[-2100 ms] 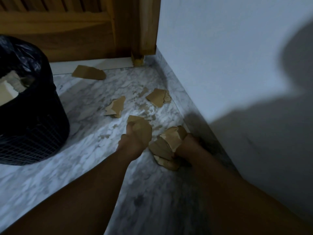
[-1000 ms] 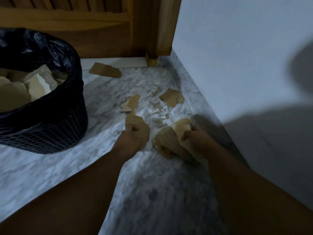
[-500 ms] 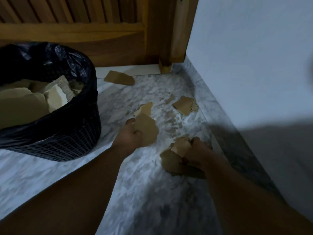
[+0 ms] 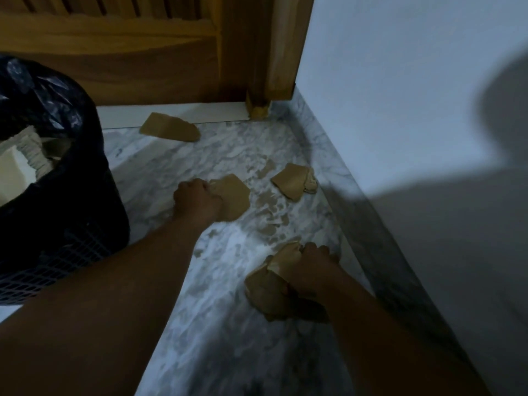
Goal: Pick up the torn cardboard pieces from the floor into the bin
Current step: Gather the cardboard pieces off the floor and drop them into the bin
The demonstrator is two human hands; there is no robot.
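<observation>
The left hand reaches low over the marble floor just right of the black mesh bin with its black bag liner, its grip curled round the edge of a flat torn brown cardboard piece. The right hand, farther from the bin, has its grip clenched on a crumpled bundle of brown cardboard pieces. Both hands' fingertips are hidden, the bin is cut off at the left, and two loose torn pieces lie dim beyond it.

cardboard pieces: brown, torn, 2 lying loose | bin: black-lined, part-filled
</observation>
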